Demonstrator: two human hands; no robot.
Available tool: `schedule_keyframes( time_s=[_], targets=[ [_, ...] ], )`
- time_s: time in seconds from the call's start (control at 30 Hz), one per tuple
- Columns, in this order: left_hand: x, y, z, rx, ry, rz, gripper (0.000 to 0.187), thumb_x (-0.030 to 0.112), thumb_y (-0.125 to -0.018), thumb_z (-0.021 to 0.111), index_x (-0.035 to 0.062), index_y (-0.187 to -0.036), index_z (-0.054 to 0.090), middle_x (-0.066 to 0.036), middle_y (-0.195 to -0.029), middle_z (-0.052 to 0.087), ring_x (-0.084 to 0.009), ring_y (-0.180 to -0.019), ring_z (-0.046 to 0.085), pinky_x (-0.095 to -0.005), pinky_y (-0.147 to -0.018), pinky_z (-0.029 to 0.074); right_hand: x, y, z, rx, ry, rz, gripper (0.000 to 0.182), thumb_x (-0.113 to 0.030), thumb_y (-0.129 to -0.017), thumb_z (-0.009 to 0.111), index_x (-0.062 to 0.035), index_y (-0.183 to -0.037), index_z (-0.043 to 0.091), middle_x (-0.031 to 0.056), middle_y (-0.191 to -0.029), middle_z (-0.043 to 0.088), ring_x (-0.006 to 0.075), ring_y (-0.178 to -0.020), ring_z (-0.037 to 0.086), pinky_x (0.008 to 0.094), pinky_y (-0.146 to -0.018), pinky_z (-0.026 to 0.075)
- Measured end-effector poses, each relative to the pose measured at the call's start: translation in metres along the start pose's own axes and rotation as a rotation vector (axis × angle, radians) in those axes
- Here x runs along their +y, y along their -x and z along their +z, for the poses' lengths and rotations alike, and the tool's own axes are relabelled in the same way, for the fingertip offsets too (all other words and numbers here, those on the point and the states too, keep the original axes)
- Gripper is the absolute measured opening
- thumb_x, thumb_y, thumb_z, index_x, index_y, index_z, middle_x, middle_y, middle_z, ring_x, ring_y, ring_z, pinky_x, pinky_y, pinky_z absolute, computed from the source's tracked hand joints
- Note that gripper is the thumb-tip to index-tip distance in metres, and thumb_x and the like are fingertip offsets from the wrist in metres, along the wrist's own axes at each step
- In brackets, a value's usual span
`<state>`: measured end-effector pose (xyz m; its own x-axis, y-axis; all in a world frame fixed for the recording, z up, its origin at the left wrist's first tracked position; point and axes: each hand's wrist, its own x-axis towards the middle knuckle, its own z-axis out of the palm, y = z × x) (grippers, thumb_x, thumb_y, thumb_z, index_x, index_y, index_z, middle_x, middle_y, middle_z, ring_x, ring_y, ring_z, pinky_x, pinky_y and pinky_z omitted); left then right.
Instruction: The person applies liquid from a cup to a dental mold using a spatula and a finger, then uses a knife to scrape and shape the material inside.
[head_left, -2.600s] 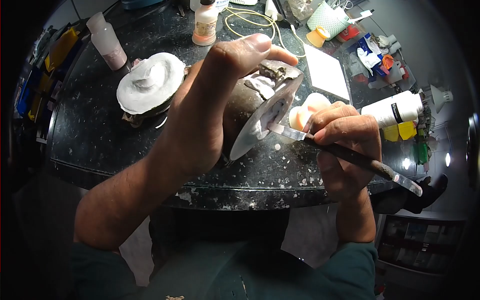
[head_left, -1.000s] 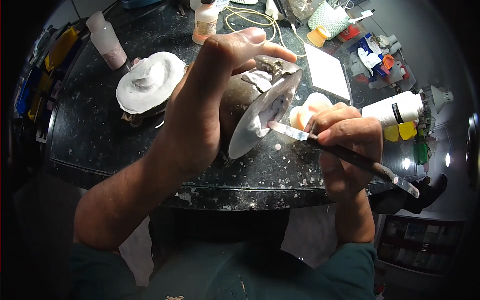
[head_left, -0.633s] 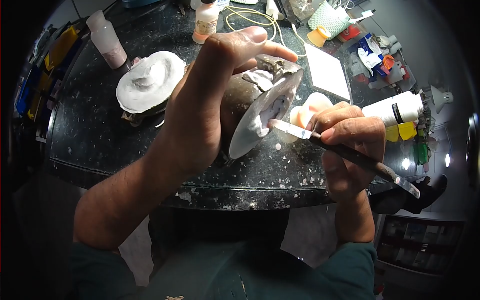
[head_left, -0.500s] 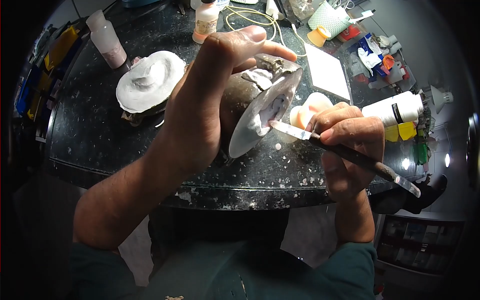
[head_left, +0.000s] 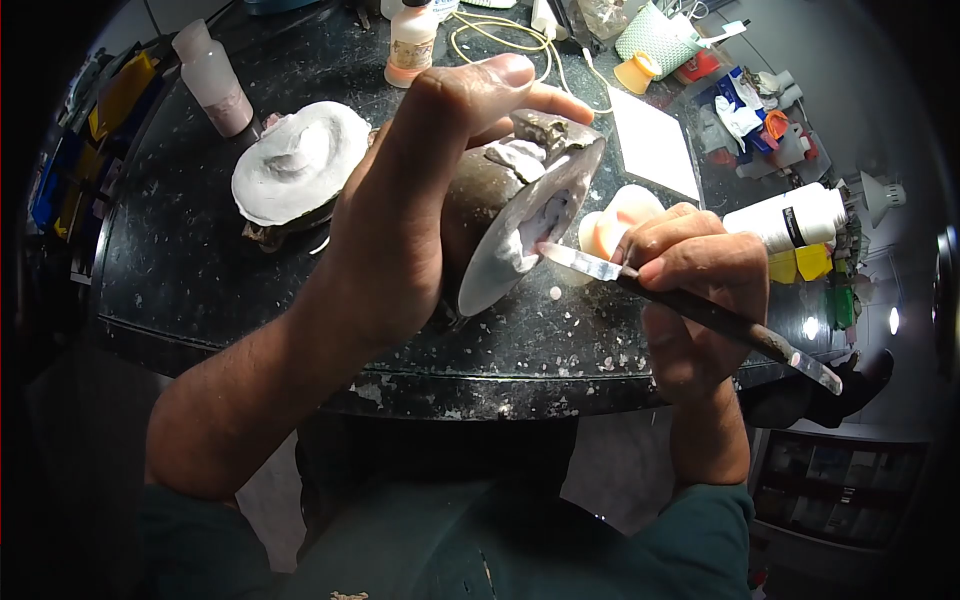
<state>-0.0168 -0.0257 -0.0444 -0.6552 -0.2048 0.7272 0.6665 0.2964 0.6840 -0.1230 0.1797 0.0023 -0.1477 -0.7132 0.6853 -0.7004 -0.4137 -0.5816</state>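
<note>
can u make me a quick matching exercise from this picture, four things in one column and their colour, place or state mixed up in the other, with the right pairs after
Things
1. spatula
2. plaster-filled mould
3. basket
4. square tile

Colour, place or state
a. pale green, near the far edge of the view
b. held in the right hand
c. white, lying flat on the table
d. held tilted in the left hand

Right pairs: 1-b, 2-d, 3-a, 4-c
</note>
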Motion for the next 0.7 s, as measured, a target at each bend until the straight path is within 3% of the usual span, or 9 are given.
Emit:
schedule_keyframes(
  time_s=[0.13,0.2,0.6,0.7],
  targets=[
    [-0.0014,-0.0017,-0.0094,-0.112,-0.149,0.126,0.045,0.025,-0.107,0.049,0.0315,-0.146,0.029,-0.037,-0.132,0.053,-0.0359,-0.108,0.069,-0.0395,-0.085,0.061,0.0025,-0.0005,-0.0013,0.005,0.012,-0.027,0.025,-0.017,-0.095,0.067,-0.0010,-0.103,0.050,0.0152,-0.089,0.059,0.0206,-0.079,0.058,0.0362,-0.078,0.051],
    [-0.0024,-0.0020,-0.0082,-0.122,-0.160,0.140,0.044,0.025,-0.107,0.049,0.0314,-0.146,0.029,-0.037,-0.132,0.053,-0.0357,-0.108,0.069,-0.0394,-0.085,0.061,0.0070,-0.0015,-0.0012,-0.001,-0.061,-0.086,0.021,0.006,-0.080,0.061,0.0044,-0.101,0.056,0.0131,-0.091,0.063,0.0238,-0.081,0.066,0.0346,-0.071,0.053],
    [-0.0026,-0.0020,-0.0069,-0.114,-0.246,0.190,0.047,0.025,-0.106,0.050,0.0293,-0.147,0.027,-0.037,-0.131,0.054,-0.0360,-0.107,0.069,-0.0400,-0.084,0.062,0.0088,-0.0011,-0.0032,0.019,-0.065,-0.084,0.022,0.004,-0.080,0.063,0.0043,-0.102,0.056,0.0136,-0.091,0.064,0.0235,-0.082,0.065,0.0341,-0.072,0.053],
    [-0.0014,-0.0007,-0.0032,-0.070,-0.142,0.087,0.046,0.026,-0.107,0.049,0.0296,-0.147,0.027,-0.037,-0.131,0.053,-0.0361,-0.107,0.069,-0.0398,-0.084,0.062,0.0066,-0.0002,-0.0014,0.041,-0.072,-0.070,0.022,0.005,-0.081,0.063,0.0039,-0.102,0.056,0.0134,-0.091,0.064,0.0231,-0.081,0.065,0.0341,-0.072,0.053]
  ],
)
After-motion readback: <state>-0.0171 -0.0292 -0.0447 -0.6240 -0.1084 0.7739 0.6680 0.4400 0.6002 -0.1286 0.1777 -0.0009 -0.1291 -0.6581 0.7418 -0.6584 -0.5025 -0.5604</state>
